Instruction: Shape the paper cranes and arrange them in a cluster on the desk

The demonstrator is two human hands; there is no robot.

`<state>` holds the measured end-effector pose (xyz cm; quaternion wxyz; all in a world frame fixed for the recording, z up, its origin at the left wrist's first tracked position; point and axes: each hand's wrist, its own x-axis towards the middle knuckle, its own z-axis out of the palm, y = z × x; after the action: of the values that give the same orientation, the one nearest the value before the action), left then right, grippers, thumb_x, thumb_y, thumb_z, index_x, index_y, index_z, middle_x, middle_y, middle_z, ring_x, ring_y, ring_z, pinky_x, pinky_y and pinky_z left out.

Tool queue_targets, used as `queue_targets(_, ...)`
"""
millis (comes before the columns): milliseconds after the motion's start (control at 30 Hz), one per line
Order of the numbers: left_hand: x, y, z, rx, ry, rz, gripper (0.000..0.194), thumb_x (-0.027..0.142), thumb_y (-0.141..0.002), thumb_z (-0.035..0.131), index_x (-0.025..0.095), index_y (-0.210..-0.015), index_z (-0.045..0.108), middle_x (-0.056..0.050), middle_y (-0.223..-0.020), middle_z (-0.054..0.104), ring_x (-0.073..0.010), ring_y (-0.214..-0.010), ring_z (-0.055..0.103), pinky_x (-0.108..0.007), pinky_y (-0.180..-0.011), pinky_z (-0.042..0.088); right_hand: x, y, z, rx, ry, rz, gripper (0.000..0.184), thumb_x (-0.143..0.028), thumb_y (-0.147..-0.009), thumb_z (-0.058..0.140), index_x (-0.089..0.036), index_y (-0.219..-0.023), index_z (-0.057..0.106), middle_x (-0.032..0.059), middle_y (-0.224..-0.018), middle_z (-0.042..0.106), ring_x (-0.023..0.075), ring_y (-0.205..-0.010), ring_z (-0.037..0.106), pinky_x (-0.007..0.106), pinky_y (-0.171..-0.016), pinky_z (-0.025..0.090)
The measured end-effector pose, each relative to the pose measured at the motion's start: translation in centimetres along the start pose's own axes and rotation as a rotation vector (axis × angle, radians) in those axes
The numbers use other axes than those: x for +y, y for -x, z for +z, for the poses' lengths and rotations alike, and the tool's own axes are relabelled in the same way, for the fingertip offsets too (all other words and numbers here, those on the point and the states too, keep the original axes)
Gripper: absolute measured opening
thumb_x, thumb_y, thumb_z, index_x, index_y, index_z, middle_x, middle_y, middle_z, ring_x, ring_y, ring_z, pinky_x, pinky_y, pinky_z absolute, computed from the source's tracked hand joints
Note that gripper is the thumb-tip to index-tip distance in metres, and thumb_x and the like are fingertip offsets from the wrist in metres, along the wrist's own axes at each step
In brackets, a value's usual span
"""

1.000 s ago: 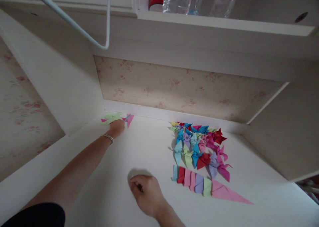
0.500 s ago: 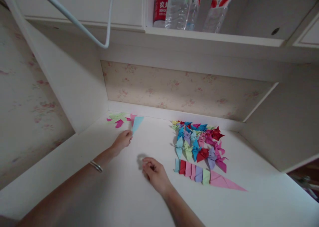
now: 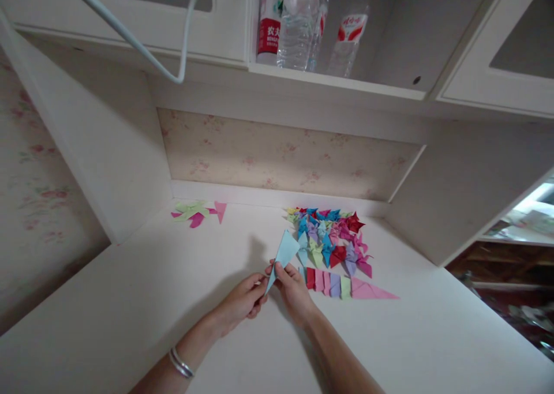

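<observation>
Paper cranes [image 3: 328, 247] in blue, red, green, purple and pink crowd together toward the back right of the white worktop [image 3: 130, 307]. In front of them runs a row of small folded papers [image 3: 334, 285], ending at its right in a long pink paper triangle [image 3: 371, 289]. At the back left lie light green paper pieces [image 3: 193, 210] over magenta ones [image 3: 197, 220], with a pink folded paper [image 3: 220, 210] just beside them. A floral wallpaper panel [image 3: 268, 157] closes the back; above it, a shelf [image 3: 367, 87] carries a red-labelled bottle [image 3: 269, 36] and clear plastic bottles [image 3: 296, 43]. A bent white tube [image 3: 185, 43] hangs across the upper left, well apart from the hands. The right hand covers part of the left end of the folded row.

The light blue folded paper [image 3: 286, 248] is held up over the middle of the worktop, tilted, its wide end toward the cranes and its narrow end toward the person. The left hand [image 3: 243, 303], bangles [image 3: 180, 364] at its wrist, is closed, fingers curled, and seems to pinch the narrow end, though the fingertips are partly hidden. The right hand [image 3: 298, 295] grips the paper's side, thumb flat on the face.
</observation>
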<state>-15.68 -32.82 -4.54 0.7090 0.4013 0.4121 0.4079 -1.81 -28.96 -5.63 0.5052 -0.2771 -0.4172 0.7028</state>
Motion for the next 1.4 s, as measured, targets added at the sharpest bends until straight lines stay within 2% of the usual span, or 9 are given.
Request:
queue_targets(100, 0.2, -0.2, -0.9, 0.112, -0.115, 0.063, 0.033, 0.049, -0.083, 0.054, 0.018, -0.077, 0.046, 0.007, -0.060, 0.042, -0.0018, -0.040, 0.029, -0.019, -0.039, 0.014, 0.3, -0.4, -0.2, 0.061, 0.023, 0.011, 0.032, -0.045, -0.079, 0.066, -0.020, -0.099, 0.064, 0.0025, -0.082, 0.065, 0.0136, -0.068, 0.057, 0.027, -0.066, 0.045)
queue_targets(200, 0.6, -0.3, -1.4, 0.225, -0.100, 0.142, 0.033, 0.049, -0.081, 0.055, 0.018, -0.075, 0.046, 0.009, -0.056, 0.035, -0.0017, -0.038, 0.023, -0.019, -0.038, 0.012, 0.5, -0.7, -0.2, 0.069, 0.045, 0.024, 0.028, -0.046, -0.079, 0.066, -0.019, -0.087, 0.062, -0.0014, -0.068, 0.058, 0.0099, -0.053, 0.050, 0.023, -0.051, 0.039)
queue_targets(367, 1.3, 0.0, -1.4, 0.198, 0.072, 0.203, 0.034, 0.053, -0.085, 0.048, 0.020, -0.091, 0.051, 0.009, -0.058, 0.039, -0.0014, -0.036, 0.025, -0.019, -0.038, 0.014, 0.6, -0.4, -0.4, -0.034, 0.216, 0.015, 0.029, -0.048, -0.087, 0.053, -0.021, -0.086, 0.063, -0.0017, -0.076, 0.054, 0.0066, -0.047, 0.044, 0.023, -0.048, 0.033)
queue_targets(500, 1.5, 0.0, -1.8, 0.163, 0.145, 0.203, 0.042, 0.060, -0.086, 0.040, 0.019, -0.081, 0.050, 0.008, -0.055, 0.042, -0.0025, -0.035, 0.029, -0.019, -0.038, 0.017, 0.7, 0.1, -0.8, -0.125, 0.609, -0.191, 0.032, -0.044, -0.086, 0.055, -0.031, -0.114, 0.064, 0.0007, -0.087, 0.050, 0.0124, -0.068, 0.049, 0.026, -0.060, 0.041)
queue_targets(667, 1.2, -0.5, -3.0, 0.334, 0.015, 0.269, 0.036, 0.052, -0.080, 0.056, 0.017, -0.072, 0.051, 0.009, -0.049, 0.037, -0.0030, -0.035, 0.029, -0.018, -0.036, 0.017, -0.1, 0.4, -0.9, -0.185, 0.904, -0.312, 0.045, -0.038, -0.081, 0.063, -0.032, -0.126, 0.057, 0.0047, -0.098, 0.048, 0.0175, -0.086, 0.049, 0.031, -0.072, 0.043)
queue_targets(900, 1.0, -0.9, -3.0, 0.455, -0.114, 0.331, 0.031, 0.046, -0.074, 0.063, 0.015, -0.074, 0.057, 0.009, -0.051, 0.035, -0.0019, -0.036, 0.026, -0.016, -0.034, 0.015, -0.2, -1.0, -2.3, 0.060, 0.809, -0.247, 0.037, -0.047, -0.084, 0.055, -0.022, -0.108, 0.068, 0.0048, -0.088, 0.062, 0.0158, -0.072, 0.054, 0.029, -0.066, 0.044)
queue_targets(1133, 0.9, -0.9, -2.3, 0.422, -0.178, 0.327, 0.033, 0.049, -0.076, 0.061, 0.016, -0.079, 0.060, 0.009, -0.049, 0.033, -0.0030, -0.038, 0.025, -0.017, -0.037, 0.016, -0.2, -0.8, -2.4, 0.022, 0.871, -0.149, 0.032, -0.045, -0.082, 0.057, -0.020, -0.095, 0.072, 0.0039, -0.085, 0.070, 0.0186, -0.075, 0.059, 0.029, -0.068, 0.045)
queue_targets(1267, 1.1, -0.8, -2.1, 0.448, -0.250, 0.343, 0.033, 0.048, -0.076, 0.061, 0.015, -0.081, 0.062, 0.009, -0.049, 0.034, -0.0039, -0.040, 0.027, -0.018, -0.037, 0.017, -0.9, -0.6, -2.3, 0.084, 0.957, -0.216, 0.028, -0.043, -0.083, 0.058, -0.021, -0.090, 0.073, 0.0042, -0.082, 0.070, 0.0183, -0.071, 0.060, 0.029, -0.066, 0.045)
queue_targets(1400, 1.3, -0.7, -2.1, 0.450, -0.184, 0.330, 0.035, 0.049, -0.074, 0.064, 0.015, -0.081, 0.063, 0.010, -0.048, 0.034, -0.0035, -0.038, 0.024, -0.018, -0.036, 0.015, -1.7, -0.4, -2.1, -0.021, 0.985, -0.401, 0.021, -0.033, -0.087, 0.055, -0.023, -0.091, 0.072, 0.0060, -0.088, 0.068, 0.0192, -0.083, 0.061, 0.031, -0.075, 0.047)
